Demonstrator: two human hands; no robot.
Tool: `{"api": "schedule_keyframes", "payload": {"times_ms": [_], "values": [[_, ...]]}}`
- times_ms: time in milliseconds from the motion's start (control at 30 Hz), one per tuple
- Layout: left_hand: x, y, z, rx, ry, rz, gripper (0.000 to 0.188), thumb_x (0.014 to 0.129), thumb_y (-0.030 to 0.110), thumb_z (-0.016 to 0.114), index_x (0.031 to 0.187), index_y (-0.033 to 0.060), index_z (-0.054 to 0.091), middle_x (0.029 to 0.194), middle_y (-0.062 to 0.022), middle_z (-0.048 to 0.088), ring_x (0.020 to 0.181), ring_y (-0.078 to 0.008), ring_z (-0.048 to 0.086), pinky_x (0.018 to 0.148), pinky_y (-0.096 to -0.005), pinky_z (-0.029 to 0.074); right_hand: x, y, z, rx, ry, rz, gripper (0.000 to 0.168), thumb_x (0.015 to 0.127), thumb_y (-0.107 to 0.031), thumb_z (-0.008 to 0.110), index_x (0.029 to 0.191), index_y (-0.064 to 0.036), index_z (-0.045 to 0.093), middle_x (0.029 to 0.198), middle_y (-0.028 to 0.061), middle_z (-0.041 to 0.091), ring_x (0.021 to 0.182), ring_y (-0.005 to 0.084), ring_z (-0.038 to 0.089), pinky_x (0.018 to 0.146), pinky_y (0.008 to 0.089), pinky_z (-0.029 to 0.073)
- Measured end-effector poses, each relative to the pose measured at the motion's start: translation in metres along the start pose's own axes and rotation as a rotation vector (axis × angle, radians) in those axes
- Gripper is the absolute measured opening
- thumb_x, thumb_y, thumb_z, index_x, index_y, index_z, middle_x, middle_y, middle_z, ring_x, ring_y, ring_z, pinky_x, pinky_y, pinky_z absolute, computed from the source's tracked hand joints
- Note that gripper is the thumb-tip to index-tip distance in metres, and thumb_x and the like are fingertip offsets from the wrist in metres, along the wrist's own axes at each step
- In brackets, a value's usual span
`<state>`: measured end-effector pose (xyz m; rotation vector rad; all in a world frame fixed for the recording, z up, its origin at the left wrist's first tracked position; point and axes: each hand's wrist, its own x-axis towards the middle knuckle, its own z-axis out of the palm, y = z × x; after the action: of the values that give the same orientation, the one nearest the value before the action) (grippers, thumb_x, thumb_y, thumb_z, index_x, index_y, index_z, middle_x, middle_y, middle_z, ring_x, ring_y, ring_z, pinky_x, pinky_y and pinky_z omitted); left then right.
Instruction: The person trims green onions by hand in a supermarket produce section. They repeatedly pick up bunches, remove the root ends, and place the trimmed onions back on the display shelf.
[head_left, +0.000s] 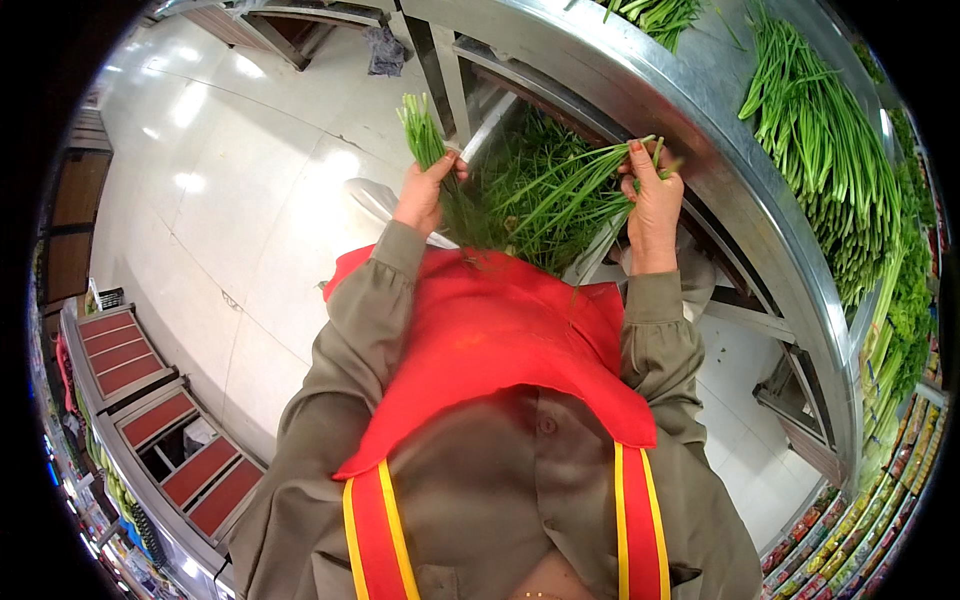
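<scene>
My left hand (424, 193) grips a bunch of green stalks (421, 133), their pale cut ends pointing away from me and their far part hanging below the hand. In my right hand (654, 196) are several long thin green leaves (577, 176), pinched between thumb and fingers and trailing toward the left. They look like garlic chives. Between and below both hands lies a heap of loose green leaves and trimmings (536, 142), apparently in a container whose pale edge (491, 124) shows. My red apron (495, 330) reaches up to the heap.
A curved metal counter (720, 142) runs along the right, bearing a large pile of green stalks (825, 150) and leafy greens (904, 330). Packaged goods (862, 547) line shelves at lower right. Red-panelled display stands (124, 352) are at left. A grey plastic bag (385, 51) lies on the tiled floor (247, 187).
</scene>
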<state>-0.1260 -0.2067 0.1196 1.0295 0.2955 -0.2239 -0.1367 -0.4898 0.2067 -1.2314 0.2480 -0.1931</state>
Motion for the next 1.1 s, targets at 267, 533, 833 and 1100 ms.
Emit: {"api": "schedule_keyframes", "payload": {"times_ms": [267,533,833,1100], "values": [[-0.007,0.002,0.006,-0.005,-0.173,-0.027,0.015,0.089,0.014,0.058,0.097,0.0021,0.057,0.082,-0.0051,0.058,0.071,-0.0133,0.053,0.065,-0.0254,0.045,-0.001,-0.002,-0.001,-0.025,0.038,-0.035,0.011,0.087,-0.016,0.061,0.093,-0.007,0.059,0.085,-0.0001,0.061,0.072,0.0061,0.053,0.053,0.019,0.034],[-0.024,0.005,0.044,0.072,-0.427,-0.258,0.021,0.089,0.018,0.056,0.107,0.0053,0.054,0.082,-0.0006,0.054,0.074,-0.011,0.05,0.067,-0.0241,0.043,-0.005,0.013,0.032,-0.037,-0.258,-0.069,0.018,0.096,-0.019,0.044,0.094,-0.005,0.055,0.071,0.0028,0.055,0.072,0.0111,0.056,0.067,0.027,0.042],[-0.029,-0.003,0.058,0.198,-0.52,-0.245,0.026,0.087,0.015,0.058,0.111,0.0059,0.054,0.087,-0.002,0.055,0.078,-0.0114,0.052,0.068,-0.0253,0.043,-0.007,0.025,0.065,-0.27,-0.264,0.074,0.013,0.082,-0.013,0.067,0.09,-0.004,0.062,0.064,-0.0062,0.049,0.048,0.0017,0.036,0.043,0.0185,0.026],[-0.036,0.008,0.058,-0.37,-0.356,-0.362,0.034,0.088,0.019,0.058,0.118,0.0057,0.05,0.095,-0.0067,0.057,0.082,-0.0168,0.054,0.072,-0.0289,0.045,-0.01,0.018,0.054,-0.112,-0.25,0.177,0.008,0.083,-0.01,0.064,0.088,-0.005,0.06,0.064,-0.0028,0.051,0.052,0.0042,0.043,0.044,0.0193,0.028]]}}
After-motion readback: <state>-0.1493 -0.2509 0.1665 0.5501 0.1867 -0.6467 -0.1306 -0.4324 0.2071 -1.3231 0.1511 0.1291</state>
